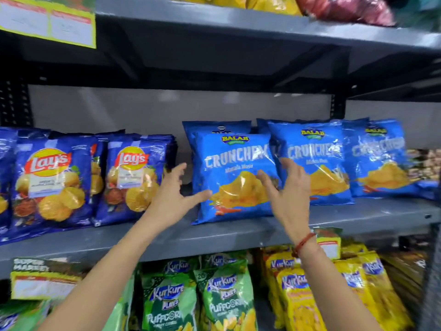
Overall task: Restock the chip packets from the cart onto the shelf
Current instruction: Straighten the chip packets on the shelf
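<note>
A light-blue Crunchex chip packet (pixel 235 177) stands upright on the grey middle shelf (pixel 358 217), with another behind it. My left hand (pixel 175 194) is just left of it, fingers spread, thumb close to its lower left edge. My right hand (pixel 290 189) is in front of its right edge, fingers apart, holding nothing. Two more Crunchex packets (pixel 315 161) (pixel 379 158) stand to the right. Dark-blue Lay's packets (pixel 51 182) (pixel 136 175) stand in rows to the left. The cart is out of view.
Below are green Kurkure Puffcorn packets (pixel 222 304) and yellow Kurkure packets (pixel 310 295). The upper shelf (pixel 238 22) carries yellow and red packets. Price tags (pixel 47 20) (pixel 43 283) hang from the shelf edges. A gap lies between the Lay's and the Crunchex packets.
</note>
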